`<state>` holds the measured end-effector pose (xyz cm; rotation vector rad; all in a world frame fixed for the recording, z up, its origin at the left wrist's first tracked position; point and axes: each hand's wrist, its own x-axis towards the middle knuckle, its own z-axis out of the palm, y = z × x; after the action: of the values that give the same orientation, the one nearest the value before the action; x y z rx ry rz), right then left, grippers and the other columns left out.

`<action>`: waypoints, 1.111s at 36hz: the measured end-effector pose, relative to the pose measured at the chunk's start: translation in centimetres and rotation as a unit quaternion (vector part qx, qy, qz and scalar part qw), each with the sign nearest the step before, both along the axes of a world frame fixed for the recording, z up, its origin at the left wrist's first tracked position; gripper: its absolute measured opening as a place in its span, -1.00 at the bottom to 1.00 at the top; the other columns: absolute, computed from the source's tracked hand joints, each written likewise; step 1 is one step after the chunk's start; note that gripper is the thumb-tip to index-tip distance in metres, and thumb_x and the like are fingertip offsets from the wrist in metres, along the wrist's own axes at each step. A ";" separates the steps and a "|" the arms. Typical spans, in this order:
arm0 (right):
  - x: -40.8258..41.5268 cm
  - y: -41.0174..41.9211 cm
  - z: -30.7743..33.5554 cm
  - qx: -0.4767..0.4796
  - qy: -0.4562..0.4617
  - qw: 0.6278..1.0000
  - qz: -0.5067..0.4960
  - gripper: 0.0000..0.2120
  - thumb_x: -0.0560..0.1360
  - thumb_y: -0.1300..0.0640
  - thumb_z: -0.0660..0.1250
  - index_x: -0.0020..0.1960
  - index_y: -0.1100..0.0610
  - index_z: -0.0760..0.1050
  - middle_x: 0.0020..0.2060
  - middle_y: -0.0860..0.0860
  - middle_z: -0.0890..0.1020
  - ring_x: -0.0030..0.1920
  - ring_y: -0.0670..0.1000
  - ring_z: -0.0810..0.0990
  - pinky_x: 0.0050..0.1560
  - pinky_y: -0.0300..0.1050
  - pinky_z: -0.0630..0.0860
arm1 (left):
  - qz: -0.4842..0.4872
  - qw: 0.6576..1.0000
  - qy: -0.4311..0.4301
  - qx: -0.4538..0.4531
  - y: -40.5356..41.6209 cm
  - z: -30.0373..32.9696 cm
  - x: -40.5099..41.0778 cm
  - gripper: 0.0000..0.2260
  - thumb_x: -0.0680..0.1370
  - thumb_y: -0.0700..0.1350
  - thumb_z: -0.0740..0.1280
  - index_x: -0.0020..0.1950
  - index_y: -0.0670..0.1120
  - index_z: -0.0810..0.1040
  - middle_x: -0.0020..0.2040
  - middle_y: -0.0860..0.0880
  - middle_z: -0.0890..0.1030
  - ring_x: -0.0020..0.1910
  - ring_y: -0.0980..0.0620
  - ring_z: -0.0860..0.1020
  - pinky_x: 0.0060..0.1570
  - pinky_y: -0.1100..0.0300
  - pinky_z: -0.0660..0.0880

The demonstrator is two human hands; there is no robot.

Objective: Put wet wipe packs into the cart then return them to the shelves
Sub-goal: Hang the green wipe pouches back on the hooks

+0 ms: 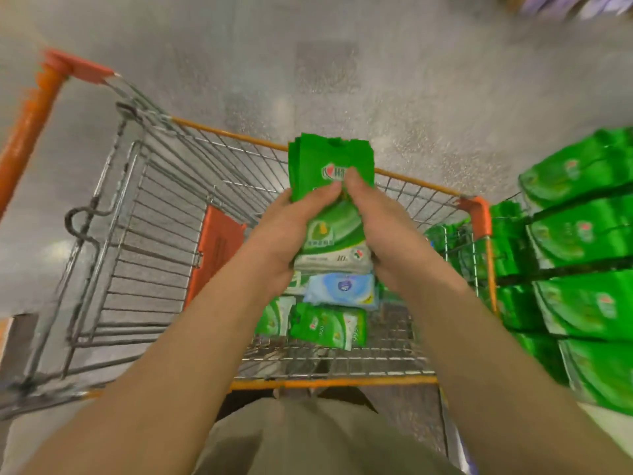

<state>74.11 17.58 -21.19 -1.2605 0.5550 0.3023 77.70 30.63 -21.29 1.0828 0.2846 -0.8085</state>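
Left hand point(291, 228): grip closed round the left edge of a stack of green wet wipe packs point(330, 186), thumb laid across the front face

Right hand point(380, 224): grip closed round the right edge of the same stack, thumb meeting the left thumb near the printed logo; fingers behind the packs hidden

Stack of green wet wipe packs: held upright between both grips above the cart point(191, 186); several layered top edges show, exact count not readable; lower part covered by both palms; a white strip with "10" legible at the bottom

Cart: wire basket with orange rim and orange handle, directly beneath the grips; its left end blurred by motion; orange flap panel point(215, 255) on the wall to the left of the left grip

Blue-and-white pack point(342, 289): lying in the basket just below the held stack, print too soft to read

Loose green pack point(329, 325): flat on the basket floor, below the blue one; another green-and-white pack point(274, 317) beside it, partly hidden by the left forearm

Shelf stock point(582, 241): rows of larger green packs to the right of the right grip, cut off by the frame edge, smeared; some seen only through the cart's wire

Floor point(376, 80): grey, speckled, beyond the grips
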 end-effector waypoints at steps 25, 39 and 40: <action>-25.8 1.5 12.6 -0.125 -0.061 0.901 -0.411 -0.31 0.43 -0.36 0.38 0.44 -0.04 0.41 0.25 0.02 0.64 0.23 0.07 0.65 0.33 0.14 0.51 | -0.395 0.912 -0.083 -0.075 -4.8 13.5 -17.7 -0.56 0.38 -0.05 0.49 0.24 -0.14 0.64 0.04 -0.19 0.74 -0.07 -0.14 0.74 -0.15 0.04 0.69; -28.0 0.4 7.5 -0.069 -0.034 0.940 -0.331 -0.55 0.68 -0.20 0.05 0.28 0.04 0.55 0.09 0.00 0.72 0.09 0.03 0.70 0.20 0.12 0.57 | -0.262 0.965 -0.010 -0.020 -2.0 8.8 -19.0 -0.48 0.33 -0.05 0.47 0.26 -0.20 0.63 -0.03 -0.20 0.74 -0.20 -0.10 0.74 -0.28 0.07 0.66; -27.3 0.5 6.8 -0.095 -0.013 0.942 -0.322 -0.56 0.69 -0.20 0.04 0.26 0.04 0.54 0.02 -0.02 0.72 0.00 0.00 0.70 0.12 0.09 0.59 | -0.237 0.971 -0.007 -0.010 -1.2 8.1 -18.1 -0.48 0.32 -0.05 0.47 0.25 -0.19 0.63 -0.03 -0.20 0.75 -0.20 -0.10 0.74 -0.30 0.08 0.66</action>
<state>46.86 18.07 -14.35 -1.1927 0.9544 -0.3250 59.63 29.47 -13.19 1.1535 -0.0001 -1.2256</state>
